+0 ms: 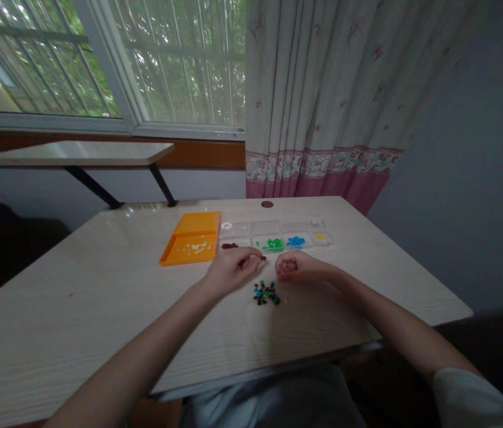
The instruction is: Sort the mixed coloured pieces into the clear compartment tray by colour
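Note:
My left hand (233,268) pinches a small dark brown brick (263,258) between thumb and fingertips, above the table in front of the clear boxes. Close by on its right, my right hand (300,266) is closed with its fingers curled in; whatever they may hold is hidden. Just below both hands lies a loose pile of tiny bricks (266,293) in brown, green and blue, with a few yellowish bits at its right side. Behind my left hand, dark brown pieces (229,245) show in a clear compartment, partly covered by the hand.
Clear lidded boxes (266,227) stand in a row, with green pieces (273,244), blue pieces (295,241) and yellow pieces (320,236) inside. To their left is an open orange case (165,257) with whitish pieces (197,247). A raised shelf (77,153) stands at the back left.

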Demonstrator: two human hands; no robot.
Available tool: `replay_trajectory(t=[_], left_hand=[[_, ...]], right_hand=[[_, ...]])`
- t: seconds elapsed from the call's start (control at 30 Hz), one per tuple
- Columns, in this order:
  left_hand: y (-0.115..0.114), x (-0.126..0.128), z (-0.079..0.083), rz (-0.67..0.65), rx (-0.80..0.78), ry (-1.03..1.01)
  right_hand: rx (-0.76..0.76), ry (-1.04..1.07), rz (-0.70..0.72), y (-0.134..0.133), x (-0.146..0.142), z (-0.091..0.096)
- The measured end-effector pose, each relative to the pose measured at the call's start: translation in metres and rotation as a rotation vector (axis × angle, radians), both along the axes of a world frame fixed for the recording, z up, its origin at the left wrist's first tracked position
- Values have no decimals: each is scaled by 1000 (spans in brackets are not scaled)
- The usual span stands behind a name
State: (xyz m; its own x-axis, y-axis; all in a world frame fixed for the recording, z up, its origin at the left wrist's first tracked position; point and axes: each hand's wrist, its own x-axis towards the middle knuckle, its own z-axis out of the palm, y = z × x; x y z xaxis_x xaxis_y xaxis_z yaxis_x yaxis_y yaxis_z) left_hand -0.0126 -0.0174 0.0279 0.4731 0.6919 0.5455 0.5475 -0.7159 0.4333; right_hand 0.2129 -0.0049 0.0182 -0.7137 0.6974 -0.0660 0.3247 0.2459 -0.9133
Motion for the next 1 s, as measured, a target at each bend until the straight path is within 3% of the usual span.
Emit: replay_trajectory(t=[0.17, 0.4, 1.0], left_hand=[[4, -11, 10, 168, 161, -185], [3, -12, 12, 199, 261, -232], [7, -15, 10, 288, 213, -212]], right_hand=[[86, -192, 143, -1, 12, 4], [160, -245, 266, 3, 13, -3], [246, -351, 253, -2, 9, 4]])
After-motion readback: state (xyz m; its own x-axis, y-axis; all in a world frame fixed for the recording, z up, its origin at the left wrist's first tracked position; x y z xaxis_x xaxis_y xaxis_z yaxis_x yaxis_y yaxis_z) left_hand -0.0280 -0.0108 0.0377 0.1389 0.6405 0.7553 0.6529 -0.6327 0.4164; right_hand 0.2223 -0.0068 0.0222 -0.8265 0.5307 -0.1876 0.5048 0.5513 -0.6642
